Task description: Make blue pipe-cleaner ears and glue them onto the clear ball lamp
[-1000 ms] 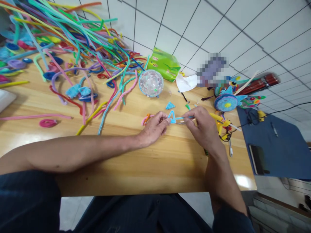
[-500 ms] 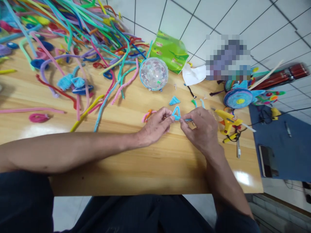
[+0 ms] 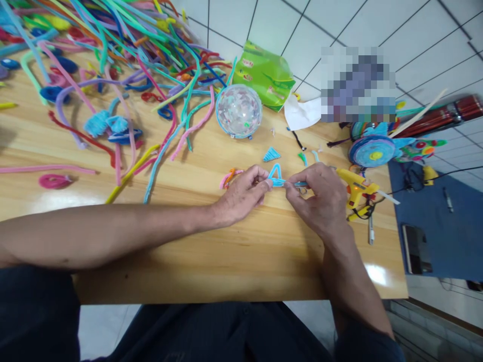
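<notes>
My left hand (image 3: 243, 195) pinches the left corner of a light-blue pipe cleaner (image 3: 276, 173) that is bent into a small triangle with an open middle. The pipe cleaner's straight end runs to the right, where my right hand (image 3: 319, 196) grips it between thumb and forefinger. Just beyond the hands lies a filled blue triangle (image 3: 271, 154) of the same fuzzy material. A pink and orange curled piece (image 3: 229, 178) sits beside my left hand, partly covered by it. Short green and pale-blue snippets (image 3: 303, 159) rest behind my right hand.
A large heap of coloured pipe cleaners (image 3: 151, 45) covers the back left. Behind my hands stand a clear dome (image 3: 239, 110) and a green packet (image 3: 262, 75). To the right are a yellow glue gun (image 3: 355, 187), a blue round craft piece (image 3: 374, 151) and a red flask (image 3: 441, 116).
My right hand has moved slightly to the right, away from my left hand, with more pipe cleaner showing between them. My left hand stays nearly in place.
</notes>
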`<action>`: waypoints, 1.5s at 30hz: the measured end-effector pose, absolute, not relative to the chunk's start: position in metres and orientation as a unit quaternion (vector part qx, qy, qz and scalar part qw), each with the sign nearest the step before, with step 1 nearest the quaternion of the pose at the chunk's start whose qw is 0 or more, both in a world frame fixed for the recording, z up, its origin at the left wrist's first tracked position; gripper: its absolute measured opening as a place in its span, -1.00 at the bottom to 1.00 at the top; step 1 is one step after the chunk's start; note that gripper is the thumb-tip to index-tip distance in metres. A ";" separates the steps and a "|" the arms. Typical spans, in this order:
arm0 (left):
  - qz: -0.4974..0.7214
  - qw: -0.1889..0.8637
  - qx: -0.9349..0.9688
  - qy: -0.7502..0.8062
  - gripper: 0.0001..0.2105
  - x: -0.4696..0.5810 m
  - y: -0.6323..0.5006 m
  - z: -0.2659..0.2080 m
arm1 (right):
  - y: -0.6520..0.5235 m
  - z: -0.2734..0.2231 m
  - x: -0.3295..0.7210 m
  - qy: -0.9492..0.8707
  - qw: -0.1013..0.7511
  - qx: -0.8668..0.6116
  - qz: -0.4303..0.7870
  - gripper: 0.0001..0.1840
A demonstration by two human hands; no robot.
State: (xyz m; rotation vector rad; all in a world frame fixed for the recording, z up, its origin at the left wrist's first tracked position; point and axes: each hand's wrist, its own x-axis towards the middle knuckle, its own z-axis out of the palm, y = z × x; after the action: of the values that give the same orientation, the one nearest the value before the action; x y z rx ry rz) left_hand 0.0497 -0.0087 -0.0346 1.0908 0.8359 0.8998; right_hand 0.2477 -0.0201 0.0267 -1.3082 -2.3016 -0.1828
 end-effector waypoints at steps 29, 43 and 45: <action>0.407 0.670 0.515 0.348 -0.89 0.048 -0.010 -0.038 | -0.015 0.024 0.253 -0.815 0.283 -0.500 0.075 -0.87; 0.417 0.691 0.496 0.320 -0.88 0.051 -0.009 -0.043 | -0.012 0.023 0.253 -0.796 0.295 -0.516 0.113 -0.87; 0.413 0.694 0.494 0.322 -0.88 0.051 -0.009 -0.043 | -0.012 0.023 0.253 -0.794 0.296 -0.518 0.118 -0.88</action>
State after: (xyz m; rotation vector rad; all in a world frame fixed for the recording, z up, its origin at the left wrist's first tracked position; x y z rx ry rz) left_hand 0.0508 -0.0085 -0.0427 1.1030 0.7199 0.9227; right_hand 0.2529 -0.0124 0.0234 -1.3770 -2.1122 0.3126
